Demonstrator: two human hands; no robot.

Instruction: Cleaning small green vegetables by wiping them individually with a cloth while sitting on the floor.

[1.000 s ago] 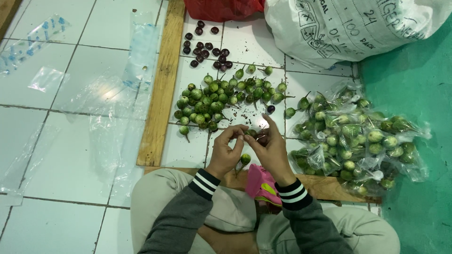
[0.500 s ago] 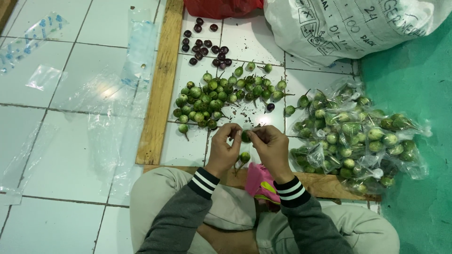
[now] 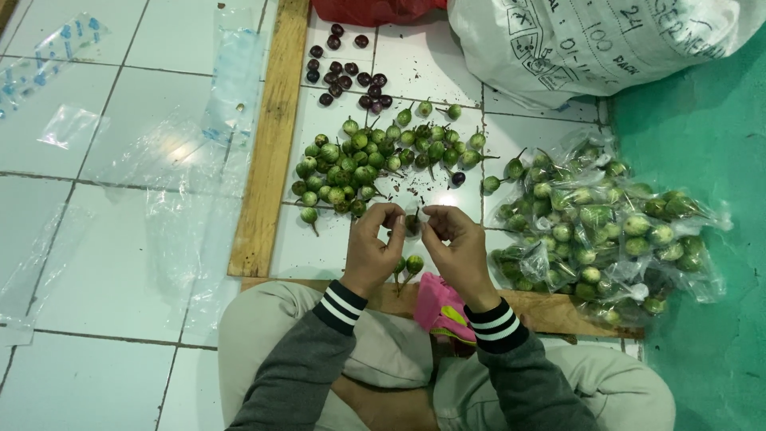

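My left hand (image 3: 371, 251) and my right hand (image 3: 459, 247) meet over the white tiled floor, fingertips pinching one small green round eggplant (image 3: 412, 223) between them. Just below the hands lie two more green eggplants (image 3: 412, 264) with stems. Beyond my fingers spreads a loose pile of small green eggplants (image 3: 375, 156). Farther away sits a cluster of dark purple ones (image 3: 347, 72). To the right lie clear plastic bags filled with green eggplants (image 3: 606, 227).
A wooden frame (image 3: 267, 136) borders the pile on the left and runs under my wrists. Empty clear plastic bags (image 3: 159, 152) lie on the tiles at left. A big white sack (image 3: 590, 40) stands at the back right, a pink cloth (image 3: 439, 307) on my lap, a green floor (image 3: 702, 319) at right.
Both hands have drawn slightly back toward me from the pile and now hold one eggplant between the fingertips. The piles and bags have not moved.
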